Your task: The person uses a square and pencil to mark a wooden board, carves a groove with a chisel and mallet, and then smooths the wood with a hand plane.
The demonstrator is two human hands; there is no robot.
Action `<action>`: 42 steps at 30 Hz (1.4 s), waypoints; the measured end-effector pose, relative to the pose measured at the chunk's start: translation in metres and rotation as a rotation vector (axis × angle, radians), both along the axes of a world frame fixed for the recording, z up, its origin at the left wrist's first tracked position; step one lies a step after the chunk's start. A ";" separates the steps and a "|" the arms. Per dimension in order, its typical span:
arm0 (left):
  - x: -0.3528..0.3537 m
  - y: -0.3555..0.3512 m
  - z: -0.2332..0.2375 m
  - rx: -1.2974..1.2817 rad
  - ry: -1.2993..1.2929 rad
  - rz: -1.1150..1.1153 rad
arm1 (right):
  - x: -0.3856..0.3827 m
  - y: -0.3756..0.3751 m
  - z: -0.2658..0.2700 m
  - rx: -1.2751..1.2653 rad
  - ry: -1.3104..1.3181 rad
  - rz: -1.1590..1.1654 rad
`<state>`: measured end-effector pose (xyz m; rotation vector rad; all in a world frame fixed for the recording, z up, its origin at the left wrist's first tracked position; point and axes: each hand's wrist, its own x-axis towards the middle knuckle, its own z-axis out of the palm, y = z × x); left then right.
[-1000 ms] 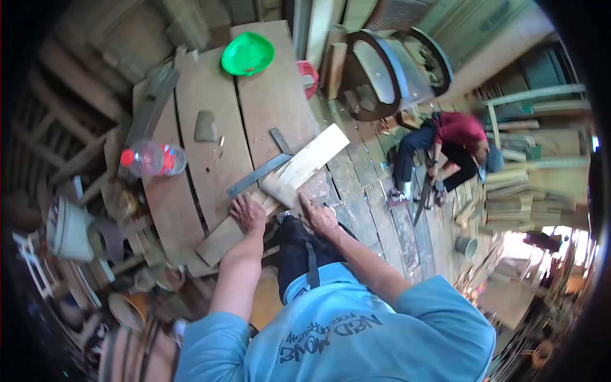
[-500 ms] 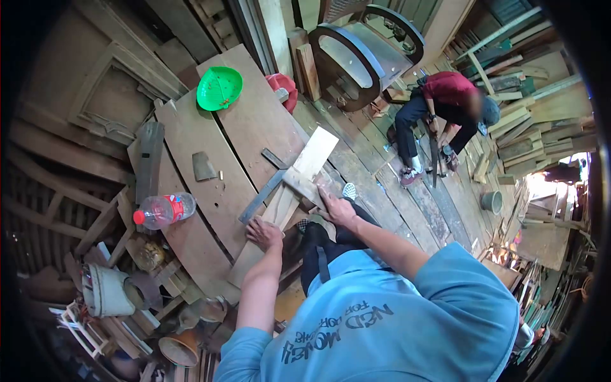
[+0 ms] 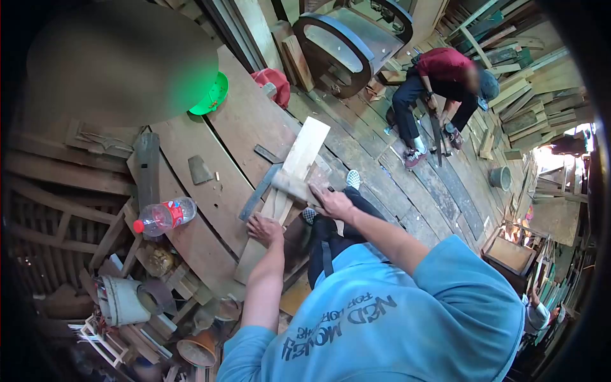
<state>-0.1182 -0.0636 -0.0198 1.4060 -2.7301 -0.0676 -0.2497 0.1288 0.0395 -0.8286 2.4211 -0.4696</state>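
Observation:
My left hand (image 3: pixel 265 229) grips the lower part of a pale wooden board (image 3: pixel 310 143) lying slantwise at the bench edge. A short wooden block (image 3: pixel 293 186) crosses the board, and my right hand (image 3: pixel 334 204) is closed on its right end. Just left of the board, a flat dark strip (image 3: pixel 259 193) lies on the bench near my left fingertips. A smaller dark bar (image 3: pixel 267 153) rests above it. The undersides of the board and block are hidden.
The plank bench (image 3: pixel 191 137) holds a plastic bottle (image 3: pixel 167 216), a flat scrap (image 3: pixel 200 170) and a green dish (image 3: pixel 213 95). A person (image 3: pixel 445 83) sits bent over at the upper right. A chair (image 3: pixel 344 51) stands behind the bench.
The view has shifted slightly. The block has moved a little down the board towards my left hand and turned slightly. A blurred round shape now covers the upper left and part of the green dish.

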 end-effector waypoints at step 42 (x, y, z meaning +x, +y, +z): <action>0.076 -0.031 0.000 0.223 0.198 0.073 | 0.073 -0.023 -0.033 -0.095 0.119 0.091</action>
